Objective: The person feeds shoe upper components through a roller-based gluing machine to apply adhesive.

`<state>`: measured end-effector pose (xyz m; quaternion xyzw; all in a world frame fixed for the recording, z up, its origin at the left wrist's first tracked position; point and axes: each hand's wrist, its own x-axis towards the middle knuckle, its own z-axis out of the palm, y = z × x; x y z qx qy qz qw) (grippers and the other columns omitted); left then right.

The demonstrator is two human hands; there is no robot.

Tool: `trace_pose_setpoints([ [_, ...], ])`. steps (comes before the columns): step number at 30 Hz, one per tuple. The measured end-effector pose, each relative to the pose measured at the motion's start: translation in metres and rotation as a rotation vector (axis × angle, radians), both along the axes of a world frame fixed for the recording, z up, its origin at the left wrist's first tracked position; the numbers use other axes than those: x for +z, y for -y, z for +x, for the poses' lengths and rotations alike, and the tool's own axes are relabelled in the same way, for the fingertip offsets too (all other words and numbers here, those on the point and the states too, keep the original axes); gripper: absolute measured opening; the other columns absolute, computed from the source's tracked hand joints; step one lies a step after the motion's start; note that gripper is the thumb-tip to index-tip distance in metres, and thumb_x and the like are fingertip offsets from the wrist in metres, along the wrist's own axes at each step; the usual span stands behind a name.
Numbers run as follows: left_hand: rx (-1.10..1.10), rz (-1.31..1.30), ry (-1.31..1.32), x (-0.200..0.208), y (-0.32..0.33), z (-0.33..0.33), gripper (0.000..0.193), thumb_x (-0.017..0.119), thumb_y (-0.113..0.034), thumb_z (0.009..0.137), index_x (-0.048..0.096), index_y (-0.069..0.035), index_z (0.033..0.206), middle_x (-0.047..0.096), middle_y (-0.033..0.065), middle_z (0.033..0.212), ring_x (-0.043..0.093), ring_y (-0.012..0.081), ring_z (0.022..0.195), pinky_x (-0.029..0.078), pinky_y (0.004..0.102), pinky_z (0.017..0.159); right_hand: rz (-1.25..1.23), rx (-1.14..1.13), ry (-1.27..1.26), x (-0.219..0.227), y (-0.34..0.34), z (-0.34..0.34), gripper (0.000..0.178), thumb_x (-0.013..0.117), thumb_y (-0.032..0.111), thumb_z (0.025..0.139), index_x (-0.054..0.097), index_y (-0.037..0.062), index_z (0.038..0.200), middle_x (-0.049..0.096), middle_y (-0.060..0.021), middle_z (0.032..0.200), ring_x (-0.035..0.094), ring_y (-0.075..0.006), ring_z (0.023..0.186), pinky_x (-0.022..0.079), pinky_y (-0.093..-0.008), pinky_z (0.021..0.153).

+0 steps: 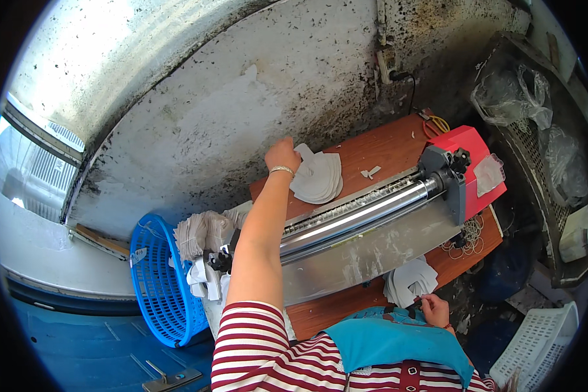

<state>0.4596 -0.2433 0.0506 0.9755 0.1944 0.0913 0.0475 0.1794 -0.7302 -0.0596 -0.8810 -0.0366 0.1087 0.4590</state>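
My left arm reaches over the roller machine [359,215] to its far side. There my left hand [283,155] is closed at the edge of a stack of white, rounded cut pieces [319,178], its fingertips partly hidden. Nearer to me, my right hand [436,310] pinches the edge of a second bunch of white cut pieces [408,281], which lies on the near side of the machine. These flat pieces have notched outlines; whether they are cloth or paper I cannot tell. Between the two stacks runs the shiny metal roller [366,212], with a sloping metal plate before it.
Bundles of off-white pieces [202,235] pile up at the machine's left end, beside a blue plastic basket [166,281]. A red end cover [467,147] closes its right end. Tangled string [467,238] hangs below. A white crate [536,346] stands at lower right.
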Motion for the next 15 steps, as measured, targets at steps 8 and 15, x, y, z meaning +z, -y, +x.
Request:
trace_pose_setpoints([
  [8, -0.397, -0.073, -0.699, -0.08, 0.008, 0.004, 0.024, 0.057, -0.012, 0.073, 0.061, -0.012, 0.097, 0.057, 0.0125, 0.109, 0.058, 0.03, 0.095, 0.047, 0.0397, 0.079, -0.025, 0.008, -0.023, -0.009, 0.0, 0.001, 0.01, 0.058, 0.009, 0.081, 0.063, 0.0024, 0.087, 0.063, -0.0099, 0.064, 0.063, -0.0189, 0.057, 0.048, -0.0285, 0.054],
  [15, -0.262, -0.343, -0.642, -0.132, 0.003, 0.005, 0.033, 0.053, -0.013, 0.075, 0.063, -0.013, 0.107, 0.059, 0.0139, 0.112, 0.058, 0.0287, 0.099, 0.045, 0.0365, 0.085, 0.01, -0.047, -0.077, -0.012, 0.003, -0.002, 0.011, 0.058, 0.009, 0.081, 0.062, 0.0015, 0.088, 0.063, -0.0105, 0.064, 0.062, -0.0169, 0.057, 0.048, -0.0274, 0.054],
])
